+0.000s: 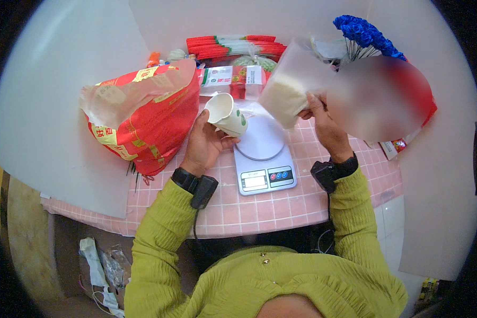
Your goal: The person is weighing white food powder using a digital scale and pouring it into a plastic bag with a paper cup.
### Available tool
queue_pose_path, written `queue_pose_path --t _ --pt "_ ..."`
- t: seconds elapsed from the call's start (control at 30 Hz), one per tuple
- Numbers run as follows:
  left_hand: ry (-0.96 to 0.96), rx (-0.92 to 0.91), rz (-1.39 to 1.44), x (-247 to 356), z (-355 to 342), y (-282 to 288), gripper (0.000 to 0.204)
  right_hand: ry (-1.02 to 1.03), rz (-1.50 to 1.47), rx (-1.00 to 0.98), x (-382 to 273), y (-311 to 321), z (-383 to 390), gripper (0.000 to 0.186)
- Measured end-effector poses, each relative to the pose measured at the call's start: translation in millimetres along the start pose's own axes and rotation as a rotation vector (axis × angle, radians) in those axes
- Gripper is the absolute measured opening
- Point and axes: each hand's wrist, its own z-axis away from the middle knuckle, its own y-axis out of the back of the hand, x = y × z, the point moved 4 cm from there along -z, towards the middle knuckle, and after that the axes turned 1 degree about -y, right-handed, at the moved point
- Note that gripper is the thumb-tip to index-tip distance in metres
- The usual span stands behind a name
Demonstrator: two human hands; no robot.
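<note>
My left hand (205, 142) is wrapped round a white paper cup (229, 117) with green marks, its rim squeezed out of round and tilted. Pinched in my right hand (327, 124) is a clear plastic bag (285, 93) with pale, cream-white contents settled low in it; what they are I cannot make out. Between and below my hands stands a white kitchen scale (261, 144) with a round pan, a small display and coloured buttons. The cup hangs by the pan's left edge and the bag is over its far right side.
A large red bag (153, 119) with gold patterns stands open at the left. Behind the scale lie a red and white package (233, 79) and stacked red, white and green packets (236, 47). Blue artificial flowers (363, 34) rise at the back right, behind a blurred red and white area. Pink tiled cloth (222, 212) covers the table.
</note>
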Motion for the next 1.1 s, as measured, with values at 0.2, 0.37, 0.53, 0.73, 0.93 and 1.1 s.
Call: queue_pose_path --t 0.2,0.37,0.53,0.73,0.93,1.1 --pt "0.022 -0.072 -0.001 -8 -4 -2 0.064 0.037 0.158 -0.182 31 -35 19 0.019" --pt "0.024 -0.094 -0.005 -8 0 -9 0.065 0.025 0.25 -0.146 29 -31 22 0.031" --pt "-0.004 -0.135 -0.029 -11 -1 -7 0.066 -0.004 0.239 -0.168 37 -28 22 0.048" --pt "-0.039 -0.046 -0.006 -13 -3 -7 0.065 0.022 0.197 -0.112 41 -23 23 0.057" --pt "-0.008 -0.075 -0.057 -15 0 -8 0.065 0.015 0.166 -0.143 40 -31 24 0.041" --pt "-0.029 -0.079 -0.043 -15 0 -6 0.065 -0.044 0.071 -0.134 42 -33 26 0.015"
